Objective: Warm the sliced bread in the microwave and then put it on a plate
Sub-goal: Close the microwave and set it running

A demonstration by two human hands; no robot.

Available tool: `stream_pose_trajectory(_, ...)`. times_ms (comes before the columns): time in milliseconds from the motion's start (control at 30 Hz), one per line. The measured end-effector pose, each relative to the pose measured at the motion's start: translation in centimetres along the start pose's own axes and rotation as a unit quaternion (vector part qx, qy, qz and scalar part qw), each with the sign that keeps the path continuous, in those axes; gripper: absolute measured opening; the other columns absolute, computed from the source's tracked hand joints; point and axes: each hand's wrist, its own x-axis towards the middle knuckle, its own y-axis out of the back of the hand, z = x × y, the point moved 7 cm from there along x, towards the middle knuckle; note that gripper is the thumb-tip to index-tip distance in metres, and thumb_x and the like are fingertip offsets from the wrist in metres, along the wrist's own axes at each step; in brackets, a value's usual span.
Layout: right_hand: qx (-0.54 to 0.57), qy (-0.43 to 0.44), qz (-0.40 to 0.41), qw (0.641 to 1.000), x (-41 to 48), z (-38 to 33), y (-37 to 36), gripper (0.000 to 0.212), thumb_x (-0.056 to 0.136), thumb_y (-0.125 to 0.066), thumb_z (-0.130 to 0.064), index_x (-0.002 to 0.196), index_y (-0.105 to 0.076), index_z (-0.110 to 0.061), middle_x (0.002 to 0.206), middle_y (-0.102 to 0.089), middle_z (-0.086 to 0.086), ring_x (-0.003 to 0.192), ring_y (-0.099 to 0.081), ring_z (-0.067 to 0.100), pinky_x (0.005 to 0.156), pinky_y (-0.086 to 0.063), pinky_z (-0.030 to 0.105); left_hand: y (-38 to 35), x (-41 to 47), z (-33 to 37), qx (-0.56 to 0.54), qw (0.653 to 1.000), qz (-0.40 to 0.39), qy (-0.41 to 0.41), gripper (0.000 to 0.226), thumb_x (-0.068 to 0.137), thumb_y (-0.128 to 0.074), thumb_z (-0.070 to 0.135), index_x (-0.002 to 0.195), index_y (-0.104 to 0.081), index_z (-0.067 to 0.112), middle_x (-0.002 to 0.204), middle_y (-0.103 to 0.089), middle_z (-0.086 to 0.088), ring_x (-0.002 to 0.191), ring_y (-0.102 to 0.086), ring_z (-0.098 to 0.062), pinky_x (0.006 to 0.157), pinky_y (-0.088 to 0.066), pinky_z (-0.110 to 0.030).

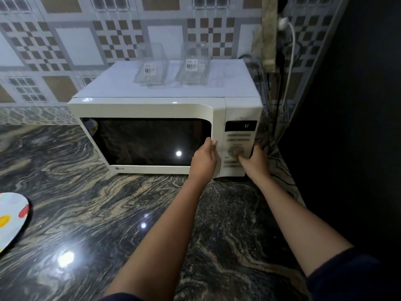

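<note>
Head view: two clear containers (150,67) atop microwave (152,107), plate (10,218) at counter's (86,192) left

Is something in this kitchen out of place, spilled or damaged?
Nothing looks spilled or damaged. Only one oddity: two clear plastic containers stand on top of the microwave, barcode labels on them; they might warm or slide there.

1 microwave (152,107), 2 clr containers (150,67) (192,66), 1 plate (10,220), 2 hands (204,158) (256,162)
</note>
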Motion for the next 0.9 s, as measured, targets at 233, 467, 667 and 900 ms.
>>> stream_pose_trajectory(233,0.051,-0.004,0.036,0.998,-0.6,-1.2,2.3,0.048,0.080,-0.070,-0.010,0.124,-0.050,-0.004,0.109,-0.062,0.005,0.109,-0.057,0.022,0.081,-0.039,0.021,0.3,-0.2,2.5,-0.018,0.999,-0.007,-0.034,0.032,0.101,-0.030,0.029,0.088,-0.044,0.003,0.066,-0.046,-0.003,0.061,-0.043,-0.022,0.057,-0.033,-0.032)
stream_pose_trajectory(467,0.020,-0.013,0.025,0.999,-1.4,0.2,0.9,0.035,0.091,-0.055,-0.014,0.124,-0.052,-0.003,0.125,-0.060,0.014,0.116,-0.055,0.028,0.089,-0.042,0.027,0.1,-0.8,0.5,-0.072,0.997,0.022,0.012,0.024,0.100,-0.034,0.020,0.086,-0.049,0.008,0.071,-0.053,-0.004,0.062,-0.045,-0.012,0.057,-0.035,-0.029)
stream_pose_trajectory(667,-0.160,-0.023,-0.068,0.984,-6.1,5.5,-1.1,0.049,0.101,-0.032,-0.025,0.146,-0.027,-0.006,0.147,-0.037,0.018,0.136,-0.034,0.031,0.108,-0.030,0.033,-1.8,-5.6,-6.3,0.031,0.995,-0.052,0.083,0.041,0.100,-0.033,0.030,0.135,-0.046,0.013,0.138,-0.051,-0.008,0.129,-0.046,-0.023,0.103,-0.037,-0.031)
stream_pose_trajectory(900,-0.422,0.049,-0.116,0.898,-8.6,9.9,-3.2,0.060,0.101,-0.013,-0.039,0.149,0.001,-0.008,0.159,0.007,0.006,0.147,0.007,0.016,0.118,0.007,0.034,-4.8,-9.9,-10.7,0.308,0.936,-0.158,0.057,0.057,0.100,-0.014,0.038,0.150,0.002,0.015,0.159,0.007,-0.003,0.146,0.013,-0.014,0.119,0.009,-0.037)
